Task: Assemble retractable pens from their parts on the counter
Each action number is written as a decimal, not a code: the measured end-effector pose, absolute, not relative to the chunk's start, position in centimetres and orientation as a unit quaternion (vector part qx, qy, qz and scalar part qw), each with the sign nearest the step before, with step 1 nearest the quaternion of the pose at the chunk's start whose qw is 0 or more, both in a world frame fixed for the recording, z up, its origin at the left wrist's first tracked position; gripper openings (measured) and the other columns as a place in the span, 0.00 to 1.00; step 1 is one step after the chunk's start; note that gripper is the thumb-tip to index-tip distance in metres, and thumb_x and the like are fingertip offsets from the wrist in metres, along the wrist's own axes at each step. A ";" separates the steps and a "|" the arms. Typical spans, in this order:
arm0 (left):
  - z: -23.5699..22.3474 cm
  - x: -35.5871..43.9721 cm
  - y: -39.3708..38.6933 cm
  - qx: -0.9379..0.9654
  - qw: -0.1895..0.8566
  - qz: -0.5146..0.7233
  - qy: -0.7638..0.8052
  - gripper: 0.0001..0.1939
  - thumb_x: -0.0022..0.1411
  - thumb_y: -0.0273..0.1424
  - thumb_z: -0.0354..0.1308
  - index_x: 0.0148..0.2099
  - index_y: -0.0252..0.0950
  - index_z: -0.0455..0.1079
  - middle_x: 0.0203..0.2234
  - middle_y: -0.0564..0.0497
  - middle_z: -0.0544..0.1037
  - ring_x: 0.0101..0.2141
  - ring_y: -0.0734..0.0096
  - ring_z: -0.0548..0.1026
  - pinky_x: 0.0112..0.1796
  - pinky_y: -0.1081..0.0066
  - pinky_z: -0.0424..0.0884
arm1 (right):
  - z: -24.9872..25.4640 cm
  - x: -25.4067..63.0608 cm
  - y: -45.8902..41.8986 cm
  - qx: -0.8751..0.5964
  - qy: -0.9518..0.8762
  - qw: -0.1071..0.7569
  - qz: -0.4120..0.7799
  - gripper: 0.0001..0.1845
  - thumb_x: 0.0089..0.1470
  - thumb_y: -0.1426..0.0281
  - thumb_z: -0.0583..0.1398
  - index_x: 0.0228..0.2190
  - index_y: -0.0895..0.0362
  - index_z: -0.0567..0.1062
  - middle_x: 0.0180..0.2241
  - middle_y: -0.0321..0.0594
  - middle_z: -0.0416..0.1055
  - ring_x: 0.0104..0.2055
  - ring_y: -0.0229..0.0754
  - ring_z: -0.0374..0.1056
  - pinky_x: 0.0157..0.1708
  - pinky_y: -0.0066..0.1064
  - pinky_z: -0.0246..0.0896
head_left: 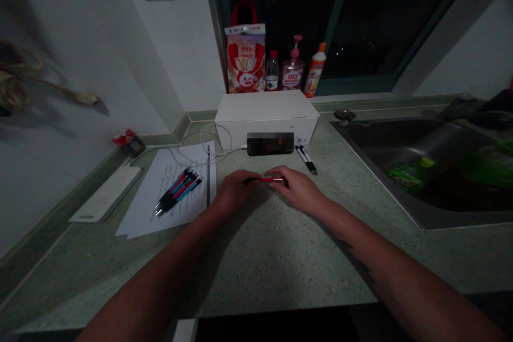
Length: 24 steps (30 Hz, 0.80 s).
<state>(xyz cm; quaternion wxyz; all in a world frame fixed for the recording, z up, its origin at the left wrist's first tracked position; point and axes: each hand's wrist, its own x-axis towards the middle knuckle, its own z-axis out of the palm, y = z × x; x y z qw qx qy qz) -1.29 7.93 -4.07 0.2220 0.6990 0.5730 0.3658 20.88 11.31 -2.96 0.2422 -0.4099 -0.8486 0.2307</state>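
Observation:
A red pen (266, 179) lies level between my two hands, above the speckled countertop (256, 256). My left hand (235, 191) is closed on its dark end, and the fingers of my right hand (297, 188) pinch the other end. Part of the pen is hidden by the fingers. Several red and blue pens (178, 191) with black grips rest in a bunch on printed paper sheets (140, 214) to the left. Two white pens with black grips (306, 159) lie beyond my right hand.
A phone (270, 145) leans against a white box (267, 107), with a white cable (188, 163) running left to a white power strip (106, 195). Bottles (292, 72) and a red bag (245, 59) stand behind. A metal sink (401, 192) is set into the counter at right.

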 end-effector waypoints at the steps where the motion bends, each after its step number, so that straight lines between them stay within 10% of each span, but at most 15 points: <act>1: -4.0 -1.2 7.9 0.697 0.226 0.369 0.572 0.08 0.64 0.30 0.62 0.42 0.43 0.82 0.37 0.51 0.84 0.39 0.63 0.80 0.45 0.63 0.74 | -2.9 20.9 11.3 -0.417 -0.843 0.242 0.238 0.10 0.64 0.69 0.62 0.47 0.55 0.77 0.42 0.43 0.80 0.43 0.46 0.75 0.42 0.36 0.66; 24: -3.2 -0.8 7.8 0.607 0.314 0.457 0.570 0.06 0.57 0.30 0.65 0.40 0.40 0.78 0.36 0.51 0.84 0.37 0.64 0.81 0.43 0.64 0.77 | -2.5 20.8 11.4 -0.431 -0.831 0.268 0.228 0.08 0.66 0.67 0.60 0.40 0.54 0.80 0.38 0.42 0.80 0.40 0.46 0.75 0.40 0.35 0.65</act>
